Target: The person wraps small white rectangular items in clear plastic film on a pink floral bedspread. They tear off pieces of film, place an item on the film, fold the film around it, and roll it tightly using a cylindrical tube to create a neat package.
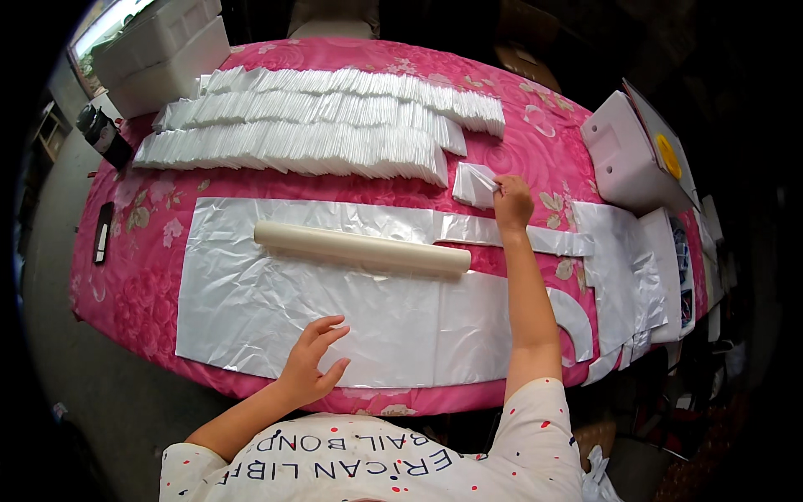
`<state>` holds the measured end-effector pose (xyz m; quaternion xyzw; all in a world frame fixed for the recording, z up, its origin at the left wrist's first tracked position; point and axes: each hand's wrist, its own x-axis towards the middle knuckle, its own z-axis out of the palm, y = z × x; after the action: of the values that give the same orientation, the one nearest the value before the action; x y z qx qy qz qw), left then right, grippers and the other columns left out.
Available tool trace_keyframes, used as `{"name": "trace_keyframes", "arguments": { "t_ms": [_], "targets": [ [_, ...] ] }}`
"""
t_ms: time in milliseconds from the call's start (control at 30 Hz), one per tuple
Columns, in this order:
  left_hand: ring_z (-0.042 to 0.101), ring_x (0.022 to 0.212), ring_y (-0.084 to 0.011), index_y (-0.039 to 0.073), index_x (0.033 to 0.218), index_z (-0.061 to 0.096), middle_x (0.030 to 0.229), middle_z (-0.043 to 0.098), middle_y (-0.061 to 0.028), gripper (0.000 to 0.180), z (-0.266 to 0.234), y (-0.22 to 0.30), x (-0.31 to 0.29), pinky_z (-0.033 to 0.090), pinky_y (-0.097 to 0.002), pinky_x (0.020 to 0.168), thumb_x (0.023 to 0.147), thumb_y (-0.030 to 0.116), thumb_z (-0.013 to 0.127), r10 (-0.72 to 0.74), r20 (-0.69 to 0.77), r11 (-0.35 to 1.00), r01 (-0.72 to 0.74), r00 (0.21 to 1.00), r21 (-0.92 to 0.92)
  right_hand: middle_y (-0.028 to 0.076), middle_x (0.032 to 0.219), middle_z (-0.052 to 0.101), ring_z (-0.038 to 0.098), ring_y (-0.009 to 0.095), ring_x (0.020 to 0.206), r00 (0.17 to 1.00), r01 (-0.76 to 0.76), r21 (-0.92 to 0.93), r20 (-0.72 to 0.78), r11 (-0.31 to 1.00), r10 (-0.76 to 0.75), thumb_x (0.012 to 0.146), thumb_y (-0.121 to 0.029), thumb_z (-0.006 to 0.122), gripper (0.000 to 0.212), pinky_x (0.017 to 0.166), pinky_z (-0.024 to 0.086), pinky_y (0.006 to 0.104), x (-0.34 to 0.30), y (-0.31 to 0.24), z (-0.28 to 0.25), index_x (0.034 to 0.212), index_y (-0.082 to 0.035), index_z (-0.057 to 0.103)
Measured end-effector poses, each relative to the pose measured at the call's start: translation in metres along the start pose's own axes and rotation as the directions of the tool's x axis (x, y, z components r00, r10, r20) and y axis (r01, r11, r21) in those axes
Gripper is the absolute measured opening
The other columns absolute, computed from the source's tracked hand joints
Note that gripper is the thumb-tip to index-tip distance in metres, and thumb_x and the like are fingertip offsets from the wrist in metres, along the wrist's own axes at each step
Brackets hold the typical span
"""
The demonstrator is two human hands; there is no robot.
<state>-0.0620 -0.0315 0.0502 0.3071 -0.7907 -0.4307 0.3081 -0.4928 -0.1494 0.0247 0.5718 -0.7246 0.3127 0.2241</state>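
My right hand (513,205) is reached out past the far edge of a spread sheet and pinches the right side of a small folded white plastic packet (473,186) on the table. Near the front, my left hand (314,368) hovers over or rests on the thin white plastic sheets (376,326), fingers apart and holding nothing; whether it touches them I cannot tell. Those sheets lie flat, wrinkled and glossy, with a strap-like strip (510,233) and cut-out curves toward the right. Across their far half lies a cream-coloured tube (360,249), slightly slanted.
Three long rows of folded white packets (293,149) stand at the back. White foam boxes (159,54) are at the far left and another foam box (623,151) at right, with yellow tape (668,156) beside it. A dark bottle (104,138) and black phone-like object (103,233) sit left on the pink floral cloth (138,293).
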Motion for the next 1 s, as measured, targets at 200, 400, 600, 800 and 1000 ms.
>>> {"name": "trace_keyframes", "arguments": {
  "t_ms": [200, 400, 600, 800, 1000],
  "targets": [
    [0.047, 0.113, -0.0322, 0.003, 0.118, 0.051, 0.126, 0.045, -0.0165, 0.046, -0.009, -0.002, -0.007, 0.042, -0.0376, 0.091, 0.074, 0.005, 0.065, -0.021, 0.003, 0.997, 0.020, 1.000, 0.078, 0.009, 0.093, 0.062, 0.055, 0.028, 0.094, 0.989, -0.027, 0.045, 0.148, 0.999, 0.020, 0.066, -0.004, 0.061, 0.026, 0.085, 0.044, 0.0375, -0.023, -0.006, 0.002, 0.091, -0.007, 0.065],
    [0.051, 0.108, -0.0318, 0.003, 0.116, 0.052, 0.127, 0.045, -0.0168, 0.043, -0.004, -0.001, -0.013, 0.044, -0.0362, 0.088, 0.075, 0.005, 0.064, 0.035, 0.023, 0.996, -0.037, 0.999, 0.078, 0.012, 0.103, 0.061, 0.053, 0.030, 0.099, 0.962, 0.026, 0.399, 0.238, 0.917, -0.131, 0.071, -0.009, 0.063, 0.028, 0.088, 0.042, 0.0383, -0.034, -0.068, -0.041, 0.098, -0.004, 0.063],
    [0.055, 0.102, -0.0297, 0.003, 0.115, 0.054, 0.128, 0.044, -0.0165, 0.041, 0.004, 0.009, -0.022, 0.047, -0.0350, 0.084, 0.076, 0.007, 0.064, 0.060, 0.082, 0.995, -0.067, 0.995, 0.076, 0.012, 0.105, 0.060, 0.054, 0.030, 0.098, 0.818, 0.103, 0.450, 0.469, 0.887, -0.332, 0.070, -0.016, 0.070, 0.045, 0.086, 0.044, 0.0385, -0.078, -0.122, -0.066, 0.111, -0.006, 0.058],
    [0.055, 0.103, -0.0301, 0.003, 0.115, 0.053, 0.129, 0.043, -0.0160, 0.040, 0.000, 0.019, -0.043, 0.047, -0.0356, 0.085, 0.076, 0.007, 0.064, 0.063, 0.103, 0.993, -0.073, 0.993, 0.095, 0.011, 0.093, 0.057, 0.055, 0.029, 0.089, 0.771, 0.158, 0.368, 0.534, 0.916, -0.347, 0.068, -0.017, 0.071, 0.054, 0.079, 0.047, 0.0376, -0.108, -0.128, -0.092, 0.119, -0.008, 0.054],
    [0.054, 0.103, -0.0299, 0.001, 0.112, 0.054, 0.129, 0.043, -0.0163, 0.038, 0.002, 0.020, -0.068, 0.046, -0.0355, 0.086, 0.076, 0.006, 0.064, 0.086, 0.097, 0.988, -0.098, 0.992, 0.120, 0.012, 0.092, 0.054, 0.055, 0.028, 0.087, 0.685, 0.188, 0.265, 0.654, 0.946, -0.320, 0.075, -0.024, 0.067, 0.070, 0.073, 0.048, 0.0375, -0.158, -0.153, -0.141, 0.137, -0.014, 0.035]
  ]
}}
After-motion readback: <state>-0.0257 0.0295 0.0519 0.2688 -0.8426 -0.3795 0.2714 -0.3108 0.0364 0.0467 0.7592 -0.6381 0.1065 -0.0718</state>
